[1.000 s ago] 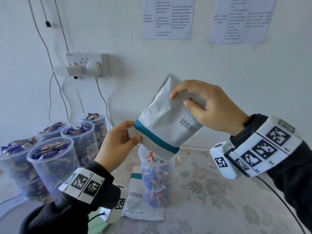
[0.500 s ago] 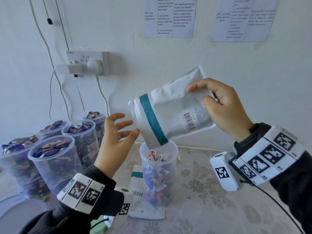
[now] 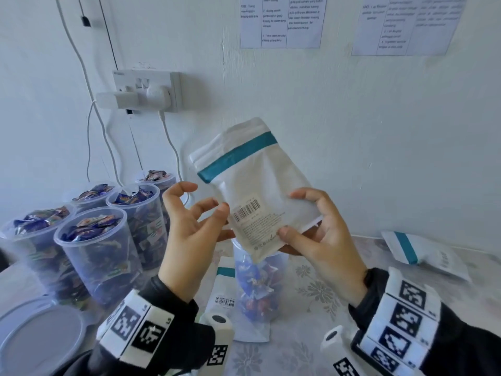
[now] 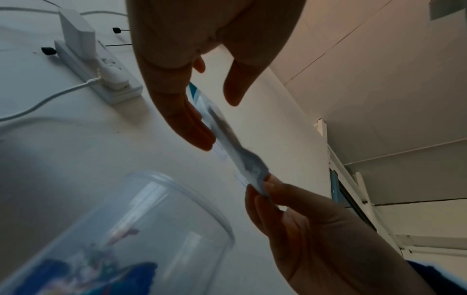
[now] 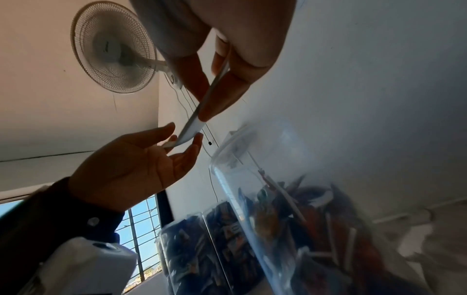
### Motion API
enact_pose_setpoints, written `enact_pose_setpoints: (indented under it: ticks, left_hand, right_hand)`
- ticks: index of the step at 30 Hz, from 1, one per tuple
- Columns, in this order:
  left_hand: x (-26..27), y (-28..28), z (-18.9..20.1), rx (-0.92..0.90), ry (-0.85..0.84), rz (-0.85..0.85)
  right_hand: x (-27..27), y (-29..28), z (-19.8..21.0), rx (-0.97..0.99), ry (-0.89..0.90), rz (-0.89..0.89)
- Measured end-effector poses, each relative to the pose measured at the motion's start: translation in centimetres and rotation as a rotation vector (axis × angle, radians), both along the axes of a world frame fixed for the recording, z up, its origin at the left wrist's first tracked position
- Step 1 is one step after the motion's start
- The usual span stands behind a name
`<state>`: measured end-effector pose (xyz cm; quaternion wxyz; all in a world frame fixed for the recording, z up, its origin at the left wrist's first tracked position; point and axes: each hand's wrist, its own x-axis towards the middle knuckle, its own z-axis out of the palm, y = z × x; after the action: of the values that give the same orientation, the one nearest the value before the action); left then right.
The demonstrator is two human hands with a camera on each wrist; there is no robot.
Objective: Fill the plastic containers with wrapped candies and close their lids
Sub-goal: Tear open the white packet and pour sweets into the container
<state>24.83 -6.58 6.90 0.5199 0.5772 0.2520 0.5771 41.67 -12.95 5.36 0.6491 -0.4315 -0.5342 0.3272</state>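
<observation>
— Above the counter (image 3: pixel 303 356), what is the right hand (image 3: pixel 325 240) doing?

— It pinches the lower edge of a flat white pouch (image 3: pixel 254 191), thumb on the printed face and fingers behind it. The pouch is held up in the air with its teal band and mouth uppermost, tilted to the left, barcode toward the person.

— And the left hand (image 3: pixel 189 226)?

— Spread, fingers loosely fanned, just beside the pouch's left edge. The left wrist view shows a fingertip right against the pouch, but I cannot tell whether it actually touches; nothing is gripped.

— Where is the container being filled?

— A clear plastic container (image 3: pixel 257 289) stands on the counter directly below the pouch, between the two wrists. It holds wrapped candies (image 3: pixel 254 283) in blue and red, and has no lid on it. A second white pouch (image 3: pixel 225 297) lies flat on the counter touching its left side.

— The other containers?

— Five filled containers (image 3: pixel 95 256) are grouped at the left, near the wall, each heaped with blue-wrapped candies and open on top. A round lid (image 3: pixel 40 337) lies at the near left corner. Another teal-banded pouch (image 3: pixel 423 253) rests on the counter at far right, well apart from the rest.

— Anything on the wall?

— A socket (image 3: pixel 146 90) with a plugged-in adapter and white cables, and two printed sheets (image 3: pixel 282 20) above.
</observation>
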Motion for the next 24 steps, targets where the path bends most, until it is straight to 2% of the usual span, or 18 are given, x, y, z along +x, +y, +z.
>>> enact_pose_setpoints:
  ticks: [3,6,8,10,12,14,17,20,24]
  left_hand:
    - [-0.3,-0.3,-0.7,0.009,0.040,-0.008]
    - [-1.0,0.2,-1.4,-0.023,0.061,0.022]
    - [-1.8,0.8,-1.8,-0.052,0.064,0.059]
    - [-2.6,1.3,-2.1,-0.081,0.069,0.097]
    - [-3.5,1.8,-2.5,-0.109,0.073,0.128]
    - [-4.3,2.3,-2.9,-0.130,0.083,0.140]
    - [-5.1,2.8,-3.6,-0.196,0.077,0.121]
    - [-5.5,3.1,-4.7,-0.251,0.080,0.103]
    - [-5.9,3.4,-6.0,-0.320,0.132,0.097]
  right_hand:
    - [-0.3,-0.3,-0.9,0.041,-0.078,-0.019]
    - [-0.4,-0.6,-1.7,0.194,-0.322,-0.137]
    - [-0.1,-0.3,-2.8,0.264,-0.420,-0.219]
    - [0.7,0.2,-4.1,0.237,-0.495,-0.269]
    - [1.3,0.5,-4.9,0.079,-0.536,-0.238]
    - [1.6,0.9,-5.5,-0.070,-0.530,-0.135]
    - [1.9,1.5,-5.9,-0.134,-0.374,-0.034]
    - [2.4,1.8,-5.8,-0.128,-0.305,-0.070]
    - [3.1,1.6,-5.2,-0.098,-0.345,-0.162]
